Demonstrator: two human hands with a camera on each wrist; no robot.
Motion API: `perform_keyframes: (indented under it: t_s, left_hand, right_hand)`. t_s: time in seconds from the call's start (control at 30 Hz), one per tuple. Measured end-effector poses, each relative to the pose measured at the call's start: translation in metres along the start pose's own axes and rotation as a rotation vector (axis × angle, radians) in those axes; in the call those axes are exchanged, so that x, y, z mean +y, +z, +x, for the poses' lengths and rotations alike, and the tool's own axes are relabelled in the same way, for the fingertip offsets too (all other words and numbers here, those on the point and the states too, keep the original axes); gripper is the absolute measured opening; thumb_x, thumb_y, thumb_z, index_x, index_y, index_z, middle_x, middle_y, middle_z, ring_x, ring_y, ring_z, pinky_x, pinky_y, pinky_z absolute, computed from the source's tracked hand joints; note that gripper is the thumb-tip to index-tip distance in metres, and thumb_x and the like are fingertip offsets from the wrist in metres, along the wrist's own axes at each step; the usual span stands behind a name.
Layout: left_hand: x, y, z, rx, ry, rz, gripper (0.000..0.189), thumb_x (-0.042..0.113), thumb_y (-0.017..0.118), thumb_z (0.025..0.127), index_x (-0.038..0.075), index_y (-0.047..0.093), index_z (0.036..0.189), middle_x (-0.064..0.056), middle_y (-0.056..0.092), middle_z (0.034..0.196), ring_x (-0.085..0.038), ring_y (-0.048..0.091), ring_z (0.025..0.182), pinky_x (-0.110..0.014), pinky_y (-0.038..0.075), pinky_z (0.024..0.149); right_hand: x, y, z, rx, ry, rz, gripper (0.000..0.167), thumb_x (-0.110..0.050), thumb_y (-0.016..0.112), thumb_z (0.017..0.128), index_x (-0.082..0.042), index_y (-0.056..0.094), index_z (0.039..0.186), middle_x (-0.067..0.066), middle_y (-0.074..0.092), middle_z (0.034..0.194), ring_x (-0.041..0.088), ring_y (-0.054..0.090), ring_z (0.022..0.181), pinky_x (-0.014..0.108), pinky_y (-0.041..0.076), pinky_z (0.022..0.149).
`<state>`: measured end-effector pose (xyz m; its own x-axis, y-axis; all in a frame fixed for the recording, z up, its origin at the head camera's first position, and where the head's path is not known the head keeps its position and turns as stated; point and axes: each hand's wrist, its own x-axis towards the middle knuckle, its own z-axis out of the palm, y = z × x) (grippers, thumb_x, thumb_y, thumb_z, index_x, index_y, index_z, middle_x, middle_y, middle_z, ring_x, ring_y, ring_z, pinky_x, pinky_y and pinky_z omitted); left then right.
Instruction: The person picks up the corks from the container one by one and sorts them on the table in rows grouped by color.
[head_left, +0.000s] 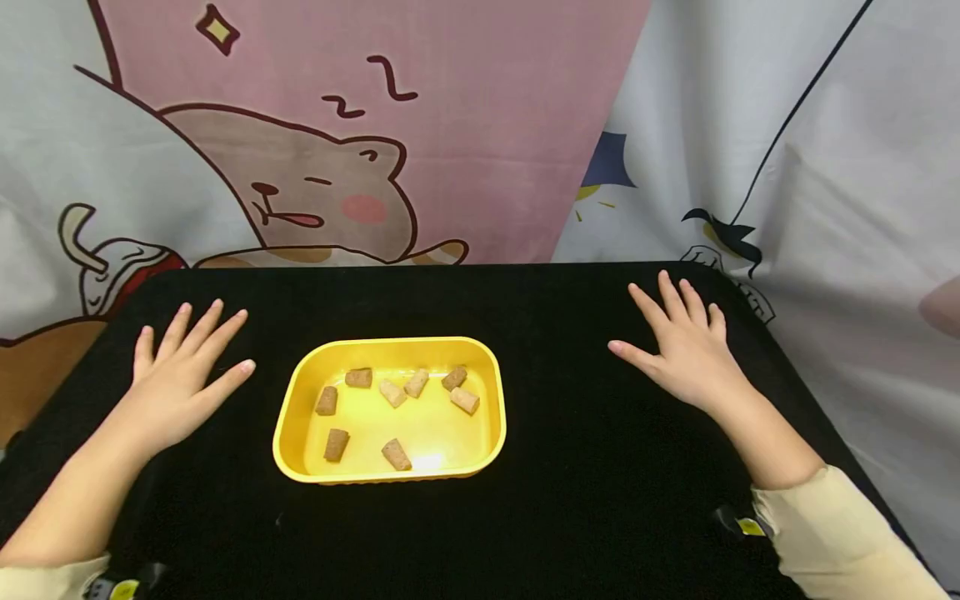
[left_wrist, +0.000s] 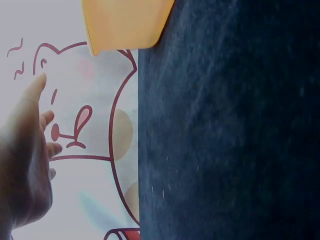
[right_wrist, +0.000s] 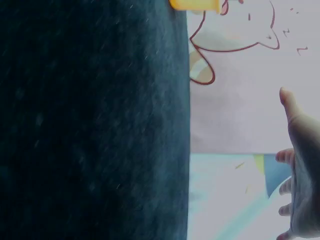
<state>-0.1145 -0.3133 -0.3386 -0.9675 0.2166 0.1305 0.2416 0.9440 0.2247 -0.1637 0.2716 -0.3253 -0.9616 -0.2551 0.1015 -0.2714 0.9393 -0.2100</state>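
A yellow tray (head_left: pixel 300 454) stands on the black table between the two hands. Several short tan and brown cork-like pieces (head_left: pixel 397 455) lie scattered inside it, some along its far side. To the left of the tray is my left hand (head_left: pixel 180 379), its fingers spread and nothing in it. My right hand (head_left: pixel 686 346) is farther off to the right, also with spread fingers and nothing held. In the left wrist view, the tray's end (left_wrist: pixel 127 27) shows at the top, apart from the hand. Only a corner of the tray (right_wrist: pixel 197 4) appears in the right wrist view.
The black table (head_left: pixel 570 433) has its far edge against a hanging cloth (head_left: pixel 480 125) printed with a sleeping cartoon animal. More pale, folded cloth (head_left: pixel 862 250) hangs along the right side. Dark wrist devices show beside the cream sleeves (head_left: pixel 840 525).
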Motion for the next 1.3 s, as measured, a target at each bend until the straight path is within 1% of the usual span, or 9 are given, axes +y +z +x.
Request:
perform_keyframes:
  t_s: [0.3,0.57,0.73,0.87,0.9,0.93,1.0,1.07,1.3]
  left_hand:
    - [0.013,0.005,-0.004,0.045,0.110,-0.193,0.064,0.032,0.051,0.098,0.017,0.022,0.154,-0.015,0.010,0.159,-0.033,-0.004,0.144,-0.057,-0.017,0.107]
    - [0.018,0.015,-0.009,0.081,0.208,-0.406,0.066,0.016,0.055,0.095,0.016,0.022,0.153,-0.016,0.014,0.158,-0.033,0.002,0.144,-0.060,-0.010,0.108]
    - [0.021,0.022,-0.014,0.030,0.189,-0.586,0.067,0.009,0.051,0.096,0.020,0.019,0.154,-0.014,0.014,0.158,-0.032,0.010,0.142,-0.065,0.003,0.107]
    - [0.022,0.028,-0.019,0.009,0.177,-0.670,0.067,0.007,0.049,0.096,0.023,0.020,0.154,-0.010,0.017,0.158,-0.015,0.016,0.140,-0.051,0.011,0.112]
    - [0.022,0.029,-0.019,0.009,0.182,-0.681,0.068,0.005,0.050,0.095,0.023,0.020,0.154,-0.010,0.019,0.158,-0.012,0.018,0.140,-0.046,0.013,0.113]
    - [0.021,0.031,-0.020,0.014,0.193,-0.691,0.069,0.003,0.050,0.094,0.023,0.020,0.154,-0.009,0.020,0.157,-0.007,0.019,0.138,-0.037,0.014,0.113]
    - [0.020,0.033,-0.020,0.014,0.211,-0.718,0.071,-0.001,0.050,0.092,0.021,0.020,0.154,-0.010,0.023,0.156,-0.003,0.022,0.137,-0.021,0.016,0.108]
    - [0.019,0.036,-0.020,-0.001,0.219,-0.744,0.073,-0.003,0.049,0.091,0.019,0.020,0.154,-0.011,0.024,0.156,-0.002,0.024,0.136,-0.013,0.019,0.103]
    - [0.016,0.046,-0.021,-0.081,0.174,-0.811,0.074,-0.002,0.052,0.091,0.022,0.020,0.154,-0.016,0.027,0.154,0.000,0.028,0.133,-0.010,0.025,0.098]
  right_hand:
    - [-0.029,-0.006,-0.001,0.114,-0.127,0.041,0.085,-0.059,0.058,0.087,-0.020,0.023,0.153,0.014,0.003,0.159,0.035,-0.001,0.143,0.066,0.001,0.107]
    - [-0.057,-0.007,-0.003,0.207,-0.239,0.109,0.081,-0.052,0.069,0.082,-0.018,0.037,0.148,0.012,0.017,0.158,0.037,0.015,0.141,0.063,0.012,0.108]
    - [-0.073,-0.004,-0.004,0.258,-0.321,0.168,0.079,-0.047,0.075,0.079,-0.017,0.043,0.145,0.009,0.025,0.155,0.035,0.022,0.138,0.061,0.017,0.108]
    - [-0.089,-0.001,-0.003,0.267,-0.370,0.206,0.078,-0.047,0.076,0.078,-0.017,0.046,0.143,0.008,0.030,0.153,0.033,0.025,0.137,0.061,0.020,0.107]
    - [-0.093,0.000,-0.003,0.266,-0.379,0.214,0.078,-0.048,0.076,0.077,-0.017,0.046,0.143,0.008,0.031,0.152,0.032,0.026,0.137,0.061,0.021,0.107]
    - [-0.097,0.001,-0.003,0.266,-0.391,0.225,0.078,-0.048,0.076,0.077,-0.017,0.047,0.142,0.008,0.032,0.152,0.032,0.027,0.136,0.061,0.022,0.106]
    - [-0.103,0.004,-0.003,0.266,-0.417,0.248,0.078,-0.048,0.077,0.077,-0.016,0.048,0.141,0.007,0.034,0.151,0.031,0.029,0.135,0.060,0.023,0.106]
    - [-0.109,0.006,-0.003,0.264,-0.442,0.267,0.077,-0.048,0.077,0.076,-0.016,0.049,0.140,0.007,0.036,0.149,0.030,0.030,0.135,0.059,0.025,0.106]
    - [-0.129,0.014,-0.001,0.235,-0.524,0.328,0.072,-0.045,0.079,0.075,-0.016,0.053,0.136,0.005,0.042,0.144,0.025,0.036,0.130,0.052,0.033,0.103]
